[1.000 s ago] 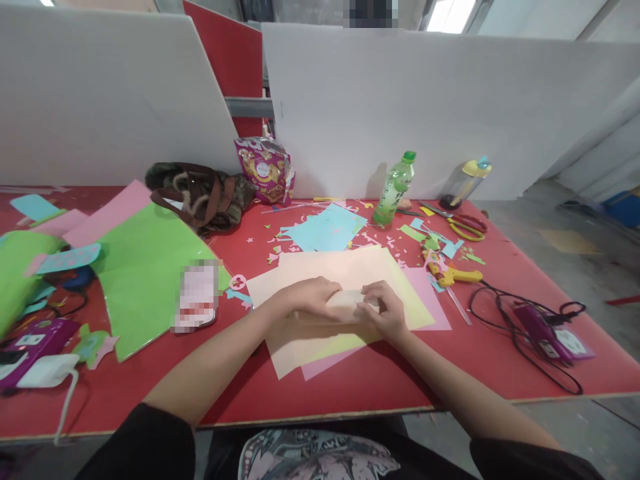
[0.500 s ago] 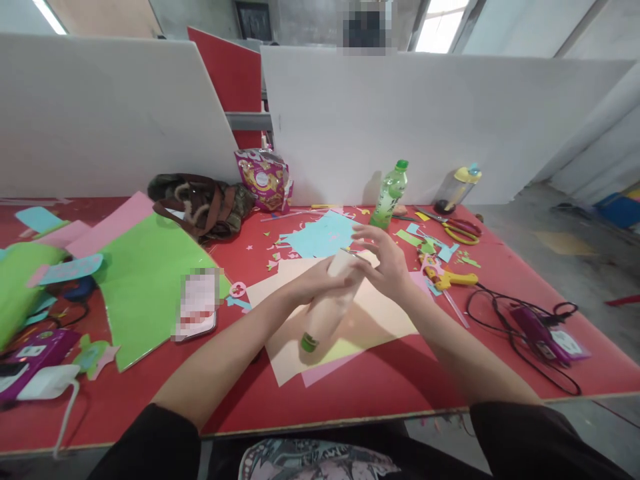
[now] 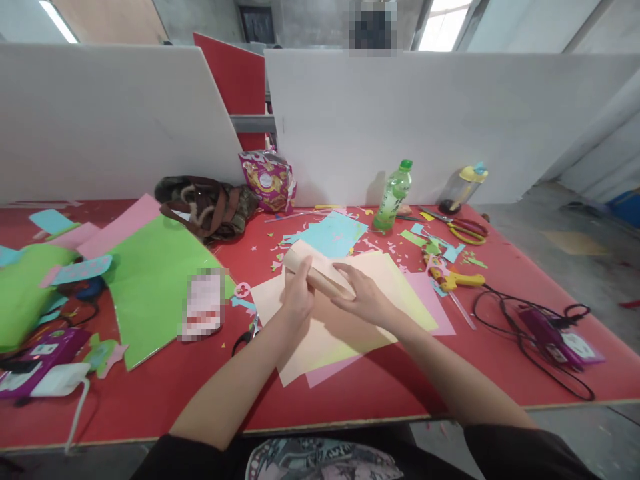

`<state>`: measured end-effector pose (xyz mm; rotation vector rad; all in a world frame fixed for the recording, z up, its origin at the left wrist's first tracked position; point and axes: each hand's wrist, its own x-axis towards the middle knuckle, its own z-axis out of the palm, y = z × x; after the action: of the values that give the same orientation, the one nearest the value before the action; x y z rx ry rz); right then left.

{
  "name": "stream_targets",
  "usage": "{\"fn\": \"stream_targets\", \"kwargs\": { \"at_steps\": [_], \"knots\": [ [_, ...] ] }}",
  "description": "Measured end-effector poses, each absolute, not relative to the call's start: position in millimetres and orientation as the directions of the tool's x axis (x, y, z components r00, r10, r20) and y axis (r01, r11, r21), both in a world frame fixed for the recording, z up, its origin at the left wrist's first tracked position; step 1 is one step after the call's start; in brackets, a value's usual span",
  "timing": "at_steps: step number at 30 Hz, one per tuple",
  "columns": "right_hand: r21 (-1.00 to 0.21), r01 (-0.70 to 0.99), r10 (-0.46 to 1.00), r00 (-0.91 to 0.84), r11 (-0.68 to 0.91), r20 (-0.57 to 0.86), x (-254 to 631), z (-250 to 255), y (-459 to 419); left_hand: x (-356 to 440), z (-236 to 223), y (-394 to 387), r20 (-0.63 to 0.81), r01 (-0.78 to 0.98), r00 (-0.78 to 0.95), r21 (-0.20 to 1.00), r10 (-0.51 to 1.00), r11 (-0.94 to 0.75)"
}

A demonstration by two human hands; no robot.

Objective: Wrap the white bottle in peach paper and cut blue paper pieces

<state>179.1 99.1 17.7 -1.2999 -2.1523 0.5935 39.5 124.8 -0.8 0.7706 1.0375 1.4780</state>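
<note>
I face white panels (image 3: 430, 120) behind my red table (image 3: 145, 400); grey floor (image 3: 520, 227) spreads to my right; a bright window (image 3: 443, 25) glows beyond the panels' top edge.

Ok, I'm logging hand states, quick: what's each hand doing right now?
Left hand: closed, holding the cream paper roll near its left end.
Right hand: partly closed, holding the same roll's right end.

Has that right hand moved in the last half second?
Yes. Judged against the standing green bottle, the right hand has moved back toward the person and somewhat left.
</note>
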Motion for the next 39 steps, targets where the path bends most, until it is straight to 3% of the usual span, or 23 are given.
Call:
{"fn": "stream_targets", "kwargs": {
  "at_steps": [3,11,20,24,28,32,39],
  "knots": [
    [-0.599,0.606,0.834,-0.506,0.524,0.219,204,17,112,23,-5,126,-0.053,-0.331,-0.109,0.943,0.993,0.014],
    [-0.617,0.516,0.679,-0.733,0.594,0.041,244,20,143,-6,2,129,-0.072,-0.038,0.306,0.995,0.949,0.088],
    [-0.6,0.578,0.728,-0.686,0.552,0.009,243,8,152,3,-20,127,-0.075,0.114,0.267,0.992,0.961,0.046],
    [-0.655,0.576,0.778,-0.627,0.49,0.03,244,2,151,2,-21,126,-0.052,0.155,0.271,0.988,0.961,0.01],
    [-0.765,0.499,0.827,-0.557,0.407,0.076,247,-10,150,3,-24,127,0.015,0.156,0.247,0.986,0.969,-0.055],
    [-0.786,0.475,0.849,-0.515,0.397,0.118,250,-21,150,3,-27,128,0.075,0.145,0.238,0.983,0.968,-0.111],
    [-0.799,0.434,0.855,-0.486,0.416,0.181,251,-23,147,-6,-17,119,0.02,0.126,0.335,0.99,0.942,-0.066]
  ]
}}
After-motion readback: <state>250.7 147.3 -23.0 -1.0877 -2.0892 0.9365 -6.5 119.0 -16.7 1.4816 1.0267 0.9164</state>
